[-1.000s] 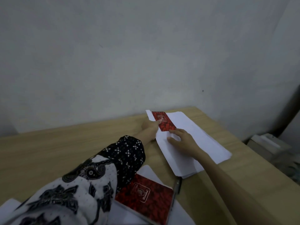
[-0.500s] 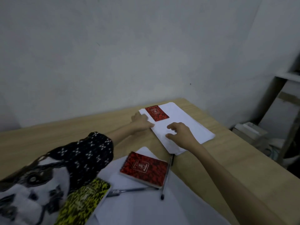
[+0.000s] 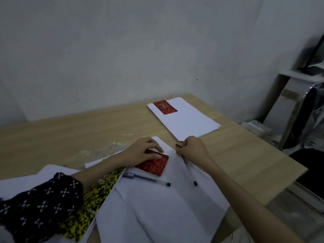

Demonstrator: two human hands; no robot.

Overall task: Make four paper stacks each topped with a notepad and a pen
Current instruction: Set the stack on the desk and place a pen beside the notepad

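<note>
Nearest, at six o'clock, loose white sheets (image 3: 157,207) await stacking with a pen (image 3: 146,179), where the left hand (image 3: 142,153) lies flat-fingered on a red notepad (image 3: 154,164) and the right hand (image 3: 190,148) pinches another pen, while at one o'clock one neat stack (image 3: 189,121) bears a small red pad (image 3: 164,107) but no pen, three unbuilt

Wood table (image 3: 108,127) w/ far paper stack (image 3: 189,120), near loose sheets (image 3: 157,207).

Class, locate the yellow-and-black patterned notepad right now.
In the head view, the yellow-and-black patterned notepad lies lower left, partly under the left forearm, left of the capped pen.
</note>
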